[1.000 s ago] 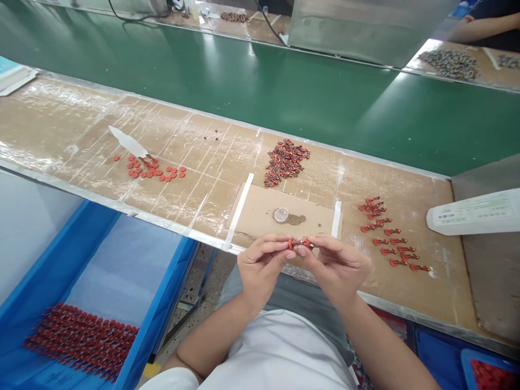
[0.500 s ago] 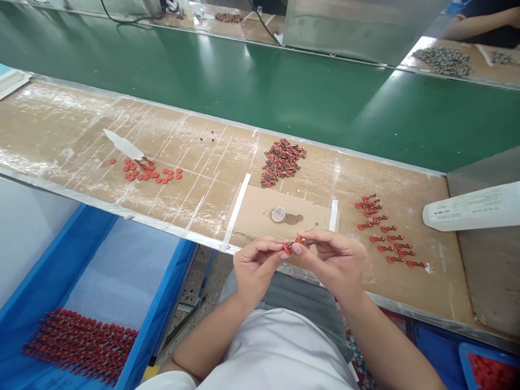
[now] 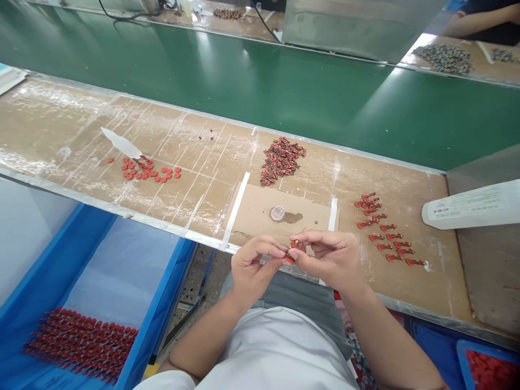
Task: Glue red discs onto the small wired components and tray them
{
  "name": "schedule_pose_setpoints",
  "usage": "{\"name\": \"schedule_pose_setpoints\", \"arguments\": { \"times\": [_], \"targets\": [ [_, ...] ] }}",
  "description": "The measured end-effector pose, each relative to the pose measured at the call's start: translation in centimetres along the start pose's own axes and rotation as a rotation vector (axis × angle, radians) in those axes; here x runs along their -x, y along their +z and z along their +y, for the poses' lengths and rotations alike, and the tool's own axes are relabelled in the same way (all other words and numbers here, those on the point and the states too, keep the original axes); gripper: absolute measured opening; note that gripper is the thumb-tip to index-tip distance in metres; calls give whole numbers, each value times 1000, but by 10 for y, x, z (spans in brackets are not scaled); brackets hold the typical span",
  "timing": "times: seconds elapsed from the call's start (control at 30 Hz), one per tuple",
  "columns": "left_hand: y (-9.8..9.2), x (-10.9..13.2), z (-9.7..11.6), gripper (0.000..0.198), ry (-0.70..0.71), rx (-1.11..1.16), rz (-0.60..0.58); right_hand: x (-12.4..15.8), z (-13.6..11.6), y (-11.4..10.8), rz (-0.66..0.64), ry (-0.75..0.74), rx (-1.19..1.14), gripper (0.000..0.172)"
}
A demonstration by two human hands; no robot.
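Observation:
Between my two hands, over the table's front edge, is a small red figurine (image 3: 294,245) on a round red base (image 3: 289,258). My left hand (image 3: 257,264) pinches the base end with thumb and fingertips. My right hand (image 3: 333,259) grips the figure's upper part the same way; fingers hide some of it. Just beyond the hands, a small round clear dish (image 3: 278,213) sits on a taped cardboard sheet (image 3: 254,208) beside a wet brown stain. A pile of red and dark figurines (image 3: 282,161) lies behind it.
Loose red discs (image 3: 163,174) and a white pointed strip (image 3: 122,143) lie at left. Several based figurines (image 3: 393,236) lie at right near a white bottle (image 3: 473,206). A blue bin (image 3: 162,281) with rows of red pieces stands lower left. Behind runs a green conveyor belt (image 3: 244,86); a co-worker's arm (image 3: 483,23) shows beyond.
The figurine has turned more upright between my fingers, its base now lower. My hands have drawn slightly closer together. The things on the table stay put.

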State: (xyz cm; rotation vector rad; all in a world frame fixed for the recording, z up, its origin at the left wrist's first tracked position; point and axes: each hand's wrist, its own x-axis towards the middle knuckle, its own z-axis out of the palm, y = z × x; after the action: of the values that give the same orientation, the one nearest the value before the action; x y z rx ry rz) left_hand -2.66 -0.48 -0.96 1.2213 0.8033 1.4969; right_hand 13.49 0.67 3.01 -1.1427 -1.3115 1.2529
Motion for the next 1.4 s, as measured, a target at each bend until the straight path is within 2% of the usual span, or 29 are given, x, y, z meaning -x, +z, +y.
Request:
{"name": "schedule_pose_setpoints", "arguments": {
  "times": [0.3, 0.5, 0.73, 1.0, 1.13, 1.3, 1.4],
  "targets": [
    [-2, 3, -3, 23, 27, -19, -12, 1, -5, -2, -25, 1, 47, 15],
    [-1, -1, 0, 17, 38, -31, -25, 2, -8, -4, -8, 24, 79, 14],
    [2, -5, 3, 21, 40, -37, -23, 1, -11, -2, 60, 95, 79, 36],
    [0, -6, 2, 23, 53, -30, -43, 2, -8, -1, 80, 39, 97, 28],
    [6, -6, 2, 21, 19, -4, 28, 3, -9, -1, 114, 26, 93, 27],
    [16, -3, -4, 18, -14, 48, 173, 4, -7, 6, 233, 24, 41, 22],
    [19, 0, -7, 20, -6, 26, 190, 4, -5, 11, 290, -30, 35, 21]
  ]
}}
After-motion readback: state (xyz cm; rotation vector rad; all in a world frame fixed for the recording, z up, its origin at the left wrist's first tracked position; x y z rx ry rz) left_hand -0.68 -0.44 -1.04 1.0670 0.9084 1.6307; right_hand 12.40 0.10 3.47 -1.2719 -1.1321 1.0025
